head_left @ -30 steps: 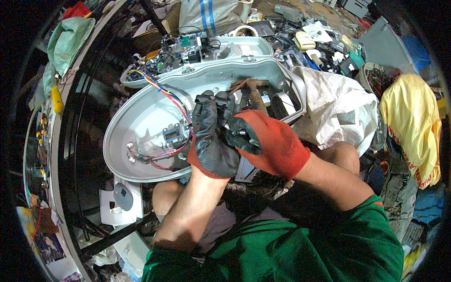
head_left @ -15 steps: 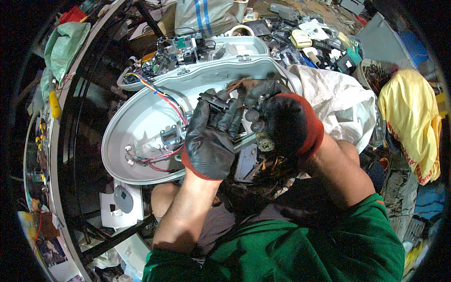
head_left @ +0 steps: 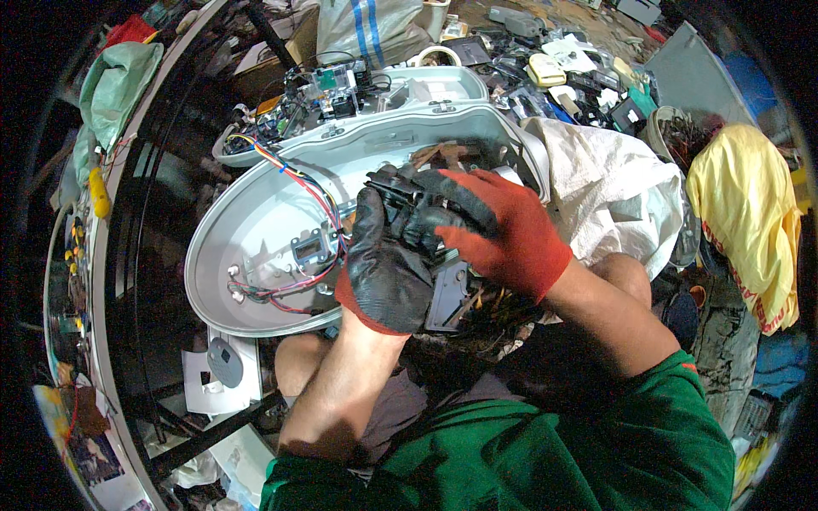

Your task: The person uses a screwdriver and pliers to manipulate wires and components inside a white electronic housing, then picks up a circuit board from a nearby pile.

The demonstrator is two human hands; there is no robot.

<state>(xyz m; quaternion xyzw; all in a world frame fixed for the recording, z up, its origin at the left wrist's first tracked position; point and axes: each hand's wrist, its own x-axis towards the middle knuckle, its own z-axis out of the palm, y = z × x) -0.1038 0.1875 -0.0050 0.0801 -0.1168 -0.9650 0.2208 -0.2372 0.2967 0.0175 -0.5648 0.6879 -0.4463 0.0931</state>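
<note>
Head view: left hand (head_left: 388,285) holds a black part (head_left: 394,191); right hand (head_left: 511,234), palm showing earlier, now closes on it, back upward.

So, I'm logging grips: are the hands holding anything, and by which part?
The left hand holds a small black piece from below, in its fingers; the right hand is at its right side, but whether it grips cannot be told.
</note>
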